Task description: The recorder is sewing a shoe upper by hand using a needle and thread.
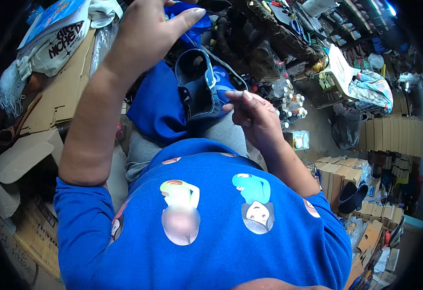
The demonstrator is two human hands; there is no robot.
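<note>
A dark blue shoe (198,102) with pale stitching along its edge lies on a blue cloth (156,104) over my lap, its opening facing up. Just right of it is my right hand (259,116), thumb and forefinger pressed together and the other fingers curled. Whatever it pinches is too small to make out. My left hand (148,29) is raised beyond the shoe at the top edge, its thumb stretched to the right over bright blue material (199,24). Most of its fingers are cut off, so its hold is hidden. A grey cord (223,63) runs past the shoe's far side.
Cardboard boxes (20,159) and a white printed bag (59,48) crowd the left. Several small bottles (293,104) stand on the floor at right, near a white chair (339,67) draped with cloth. Stacked cardboard (395,135) and a dark shoe (351,197) are farther right.
</note>
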